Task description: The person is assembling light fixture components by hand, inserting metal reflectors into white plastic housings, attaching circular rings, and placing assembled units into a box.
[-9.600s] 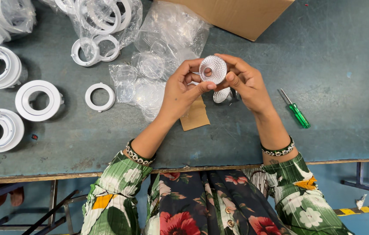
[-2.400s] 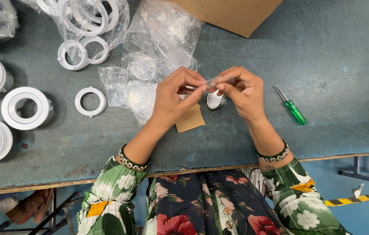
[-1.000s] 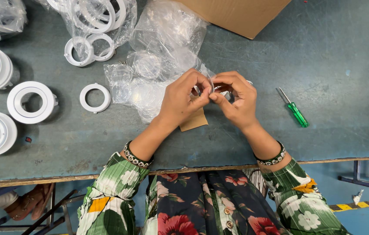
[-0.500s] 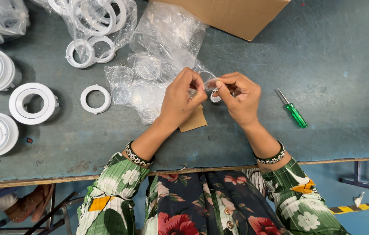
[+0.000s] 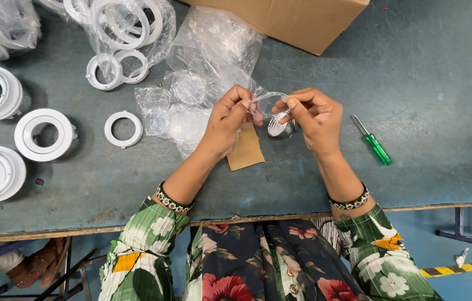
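Pinching a small clear plastic bag (image 5: 266,103) between them — left hand (image 5: 227,120) and right hand (image 5: 314,117), fingertips closed on its edges.
Below the hands, a ribbed silver cap (image 5: 276,125) and a brown card (image 5: 245,149) lie on the grey-green table (image 5: 442,83) — a green screwdriver (image 5: 374,141) just right.

At frame centre, the left hand (image 5: 229,120) and right hand (image 5: 315,117) pinch a small clear plastic bag (image 5: 265,103) between them above the desk (image 5: 442,72); a green screwdriver (image 5: 373,141) lies just right.

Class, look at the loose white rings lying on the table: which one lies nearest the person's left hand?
The small flat white ring lying alone, unbagged, beside the clear bags; it is closest to the left hand.
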